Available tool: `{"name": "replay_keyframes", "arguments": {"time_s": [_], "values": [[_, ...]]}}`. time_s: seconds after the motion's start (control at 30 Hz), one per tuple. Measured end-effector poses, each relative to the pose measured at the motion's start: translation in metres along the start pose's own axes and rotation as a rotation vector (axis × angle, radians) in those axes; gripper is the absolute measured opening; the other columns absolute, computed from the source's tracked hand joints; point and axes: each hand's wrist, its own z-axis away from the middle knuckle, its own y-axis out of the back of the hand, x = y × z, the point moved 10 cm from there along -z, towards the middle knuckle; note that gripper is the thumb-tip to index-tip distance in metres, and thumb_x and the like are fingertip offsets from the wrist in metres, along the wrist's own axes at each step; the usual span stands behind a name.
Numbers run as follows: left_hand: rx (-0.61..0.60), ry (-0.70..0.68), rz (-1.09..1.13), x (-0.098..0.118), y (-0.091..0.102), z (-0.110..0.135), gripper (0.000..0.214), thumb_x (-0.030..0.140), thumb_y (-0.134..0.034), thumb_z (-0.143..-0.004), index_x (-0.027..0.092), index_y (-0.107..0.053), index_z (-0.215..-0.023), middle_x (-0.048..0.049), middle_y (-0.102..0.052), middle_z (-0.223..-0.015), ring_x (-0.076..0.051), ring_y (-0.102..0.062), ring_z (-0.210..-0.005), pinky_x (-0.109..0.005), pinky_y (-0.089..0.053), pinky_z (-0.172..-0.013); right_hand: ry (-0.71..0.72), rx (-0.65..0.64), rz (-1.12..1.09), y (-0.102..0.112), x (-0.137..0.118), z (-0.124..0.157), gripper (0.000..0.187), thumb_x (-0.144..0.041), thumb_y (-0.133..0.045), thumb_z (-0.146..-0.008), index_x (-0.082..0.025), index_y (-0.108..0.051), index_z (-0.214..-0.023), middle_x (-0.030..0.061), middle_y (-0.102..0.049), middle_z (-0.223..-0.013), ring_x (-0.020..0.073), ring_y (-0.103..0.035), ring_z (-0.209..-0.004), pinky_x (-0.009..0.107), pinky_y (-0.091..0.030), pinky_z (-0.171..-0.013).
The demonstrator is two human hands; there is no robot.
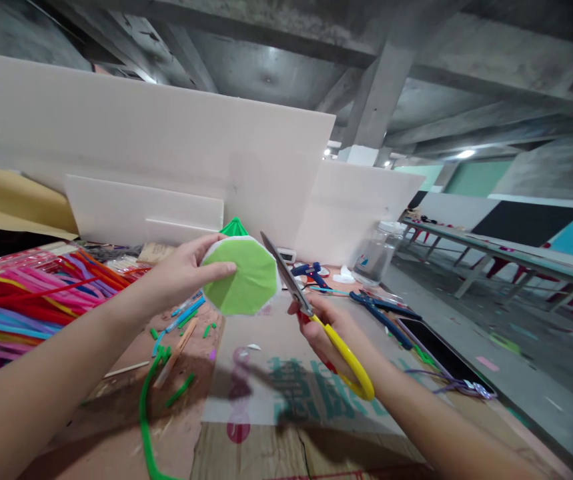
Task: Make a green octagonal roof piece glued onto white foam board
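Note:
My left hand (193, 267) pinches a light green, many-sided disc (246, 283) with a white layer showing round its rim. The thumb lies on the green face and the other fingers are behind it. Scissors (339, 350) with yellow handles are in my right hand (323, 327), which is closed round them near the pivot. Their blades point up and to the left, close to the disc's right edge; whether they touch it I cannot tell. Behind the disc, the top of a green cone-shaped piece (236, 227) shows, its lower part hidden.
Colourful pipe cleaners (31, 287) heap up at the left. Green scraps and a long green strip (146, 413) lie before me. A blue glue gun (316, 272), blue-handled pliers (381, 317), a phone (443, 353) and a clear jar (379, 253) are at the right. White boards (141, 140) stand behind.

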Motion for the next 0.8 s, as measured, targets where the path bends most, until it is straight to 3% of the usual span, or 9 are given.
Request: {"name": "replay_keyframes", "arguments": {"time_s": [0.1,0.2,0.3,0.37,0.43,0.53,0.6,0.67,0.8], "values": [[0.006,0.016,0.061,-0.001,0.003,0.001,0.037,0.036,-0.076,-0.077,0.021,-0.068,-0.110,0.0029,-0.074,-0.096,-0.019,-0.069,-0.090,-0.021,-0.054,-0.073,-0.016,-0.036,0.269,0.010,0.010,-0.010,0.036,-0.053,-0.066,-0.085,-0.020,-0.064,-0.098,-0.0018,-0.053,-0.071,0.0148,-0.047,-0.061,0.027,-0.036,-0.057],[0.011,0.019,0.059,0.001,0.006,0.002,0.035,0.035,-0.071,-0.083,0.020,-0.065,-0.114,0.0068,-0.072,-0.096,-0.016,-0.066,-0.091,-0.020,-0.052,-0.077,-0.038,-0.147,0.543,0.014,0.047,-0.020,0.028,-0.039,-0.067,-0.085,-0.021,-0.071,-0.106,0.0068,-0.070,-0.096,0.0227,-0.062,-0.084,0.033,-0.047,-0.073],[0.012,0.004,0.033,0.001,0.008,0.000,0.037,0.032,-0.071,-0.083,0.017,-0.064,-0.116,0.0022,-0.071,-0.099,-0.016,-0.065,-0.089,-0.020,-0.052,-0.074,-0.097,-0.183,0.610,0.017,0.091,-0.024,0.042,-0.023,-0.069,-0.079,-0.022,-0.070,-0.121,0.0109,-0.073,-0.109,0.0267,-0.065,-0.095,0.037,-0.051,-0.082],[0.010,-0.015,0.044,0.002,0.008,-0.001,0.038,0.031,-0.071,-0.082,0.015,-0.064,-0.116,-0.0018,-0.072,-0.102,-0.016,-0.066,-0.088,-0.021,-0.052,-0.072,-0.099,-0.211,0.629,0.013,0.106,-0.024,0.050,-0.017,-0.069,-0.075,-0.023,-0.069,-0.125,0.0111,-0.072,-0.110,0.0270,-0.066,-0.096,0.038,-0.051,-0.084],[0.011,-0.037,0.072,0.003,0.009,-0.003,0.035,0.030,-0.072,-0.082,0.016,-0.065,-0.114,-0.0023,-0.072,-0.101,-0.016,-0.066,-0.087,-0.021,-0.052,-0.071,-0.069,-0.220,0.641,0.008,0.104,-0.023,0.049,-0.017,-0.069,-0.076,-0.022,-0.070,-0.125,0.0120,-0.070,-0.111,0.0270,-0.065,-0.099,0.039,-0.050,-0.089],[-0.001,-0.078,0.109,0.007,0.009,-0.003,0.035,0.032,-0.076,-0.079,0.018,-0.066,-0.110,-0.0003,-0.072,-0.098,-0.016,-0.066,-0.086,-0.021,-0.052,-0.069,0.001,-0.192,0.627,-0.008,0.081,-0.021,0.037,-0.023,-0.063,-0.088,-0.019,-0.069,-0.124,0.0142,-0.066,-0.118,0.0261,-0.061,-0.107,0.039,-0.046,-0.096],[-0.008,-0.093,0.120,0.011,0.008,-0.001,0.035,0.032,-0.076,-0.080,0.018,-0.066,-0.111,-0.0002,-0.072,-0.099,-0.017,-0.067,-0.087,-0.022,-0.053,-0.070,0.033,-0.219,0.583,-0.030,0.068,-0.021,0.034,-0.030,-0.062,-0.092,-0.019,-0.068,-0.124,0.0111,-0.069,-0.111,0.0225,-0.064,-0.099,0.034,-0.048,-0.089],[-0.013,-0.093,0.129,0.013,0.007,0.001,0.034,0.030,-0.073,-0.082,0.018,-0.066,-0.113,-0.0001,-0.072,-0.100,-0.017,-0.066,-0.087,-0.022,-0.053,-0.071,0.052,-0.285,0.528,-0.059,0.062,-0.022,0.036,-0.034,-0.070,-0.088,-0.020,-0.069,-0.121,0.0062,-0.072,-0.096,0.0192,-0.065,-0.084,0.030,-0.049,-0.079],[-0.031,-0.107,0.151,0.017,0.004,0.004,0.031,0.026,-0.072,-0.084,0.016,-0.065,-0.112,0.0015,-0.071,-0.095,-0.014,-0.065,-0.084,-0.020,-0.052,-0.069,0.067,-0.339,0.440,-0.096,0.064,-0.031,0.010,-0.024,-0.074,-0.085,-0.017,-0.074,-0.091,0.0056,-0.071,-0.089,0.0182,-0.063,-0.084,0.029,-0.046,-0.078]]}}
